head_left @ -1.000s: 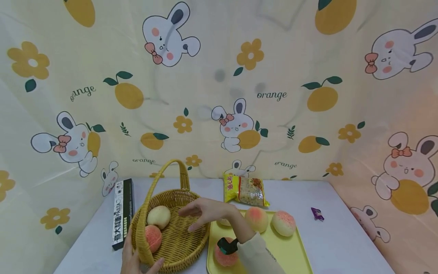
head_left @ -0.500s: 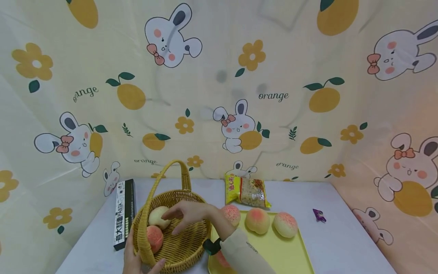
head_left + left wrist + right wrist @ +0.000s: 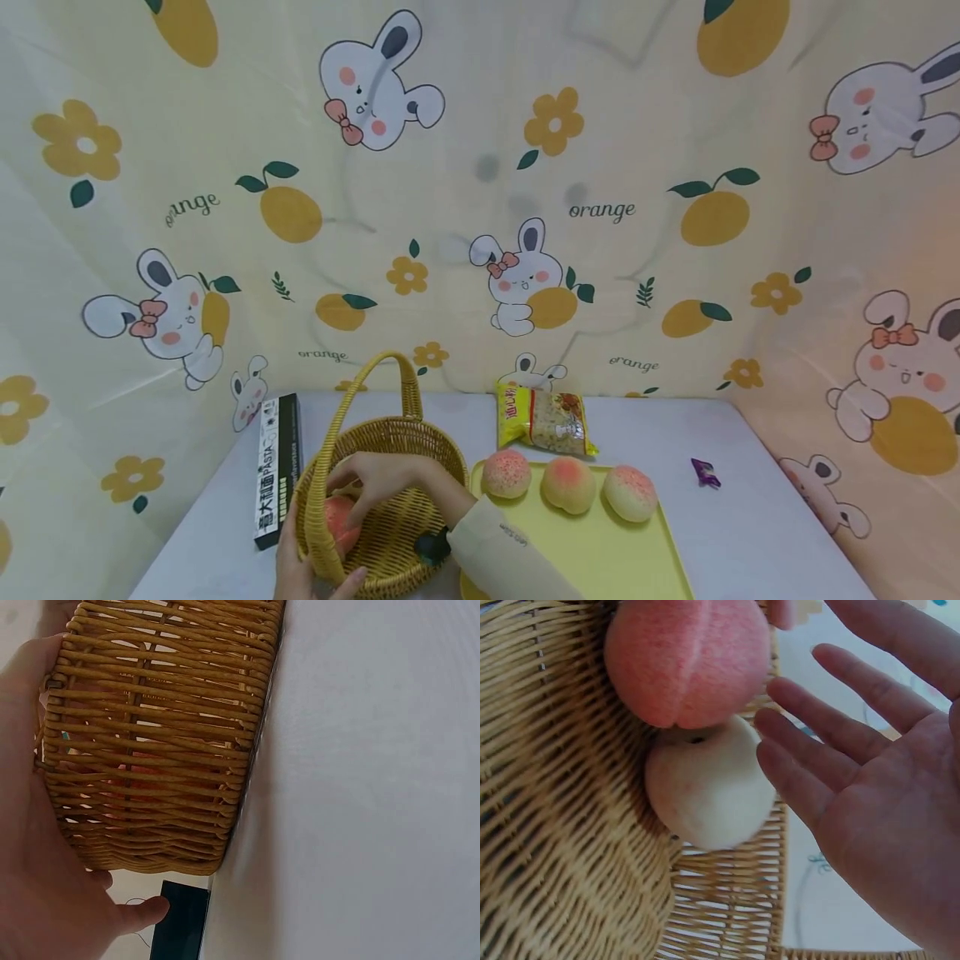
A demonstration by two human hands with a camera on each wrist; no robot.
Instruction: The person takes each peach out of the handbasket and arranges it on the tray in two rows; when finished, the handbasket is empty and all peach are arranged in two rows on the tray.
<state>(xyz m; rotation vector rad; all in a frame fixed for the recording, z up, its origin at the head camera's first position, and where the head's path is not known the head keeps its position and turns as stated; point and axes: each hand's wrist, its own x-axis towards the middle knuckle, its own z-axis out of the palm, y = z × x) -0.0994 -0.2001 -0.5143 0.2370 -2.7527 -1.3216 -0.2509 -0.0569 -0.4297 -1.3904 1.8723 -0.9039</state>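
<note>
My left hand holds the near left side of a wicker basket, thumb and fingers spread about its rim. In the left wrist view, the hand lies along the basket's woven wall. My right hand is inside the basket, above two peaches. A reddish peach and a pale peach lie side by side there. In the right wrist view, the right hand's fingers are extended beside them, and nothing is held. The pale peach is mostly hidden in the head view.
Right of the basket is a yellow tray with three peaches along its back; the right sleeve covers part of it. A yellow pasta bag lies behind. A long pasta box is at left, a purple wrapped candy at right.
My right hand has moved left and down into the basket, from over its right part to above the peaches. The left hand stays on the basket. The view has shifted slightly.
</note>
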